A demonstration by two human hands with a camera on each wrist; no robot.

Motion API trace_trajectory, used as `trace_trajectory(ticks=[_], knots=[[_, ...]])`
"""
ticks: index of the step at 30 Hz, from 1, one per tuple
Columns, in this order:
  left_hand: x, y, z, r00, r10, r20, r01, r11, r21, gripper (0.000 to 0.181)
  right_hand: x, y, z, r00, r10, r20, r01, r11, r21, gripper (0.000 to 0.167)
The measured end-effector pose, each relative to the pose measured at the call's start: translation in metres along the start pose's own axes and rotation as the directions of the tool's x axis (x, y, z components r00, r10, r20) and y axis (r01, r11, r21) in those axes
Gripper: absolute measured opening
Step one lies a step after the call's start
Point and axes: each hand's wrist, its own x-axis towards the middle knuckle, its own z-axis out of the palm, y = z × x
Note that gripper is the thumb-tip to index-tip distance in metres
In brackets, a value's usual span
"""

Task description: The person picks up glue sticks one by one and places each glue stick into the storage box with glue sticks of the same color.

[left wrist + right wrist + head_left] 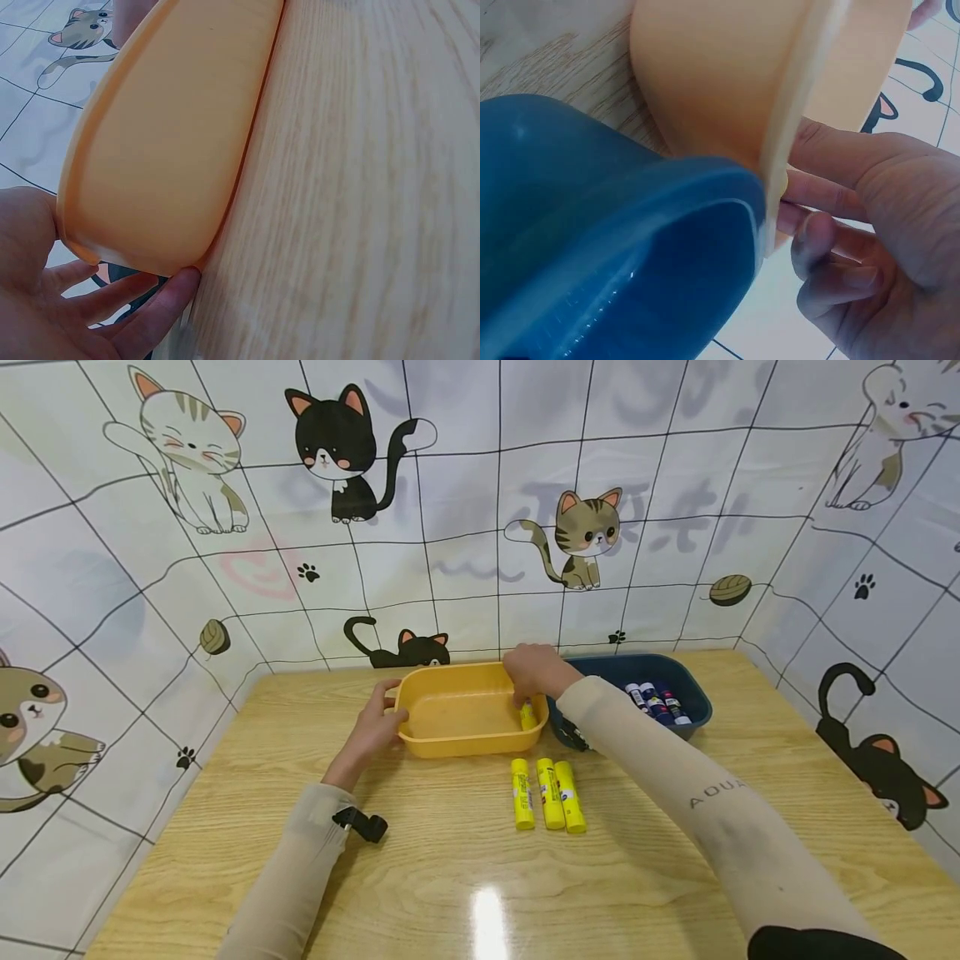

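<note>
A yellow tray (457,746) lies on the table, and my left hand (378,720) touches its left end, fingers spread against the outer wall in the left wrist view. At the tray's right end my right hand (538,672) reaches in over the rim, its fingers at a yellow glue stick (528,717) that stands tilted against the inside. In the right wrist view the tray wall hides most of that stick and the fingertips. Three more yellow glue sticks (522,793) lie on the table in front of the tray, two of them side by side.
A dark blue basket (693,693) stands against the tray's right end, holding several white-and-dark tubes (654,702) and a black item at its front left. Behind the wooden table (420,877) hangs a cloth printed with cats (465,560).
</note>
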Motion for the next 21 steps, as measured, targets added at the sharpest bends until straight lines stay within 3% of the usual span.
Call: trace_trajectory(ticks=[21], knots=[[0.001, -0.002, 0.000, 1.000, -0.009, -0.002, 0.009, 1.000, -0.003, 0.065, 0.002, 0.004, 0.014, 0.996, -0.087, -0.017, 0.087, 0.996, -0.008, 0.021]])
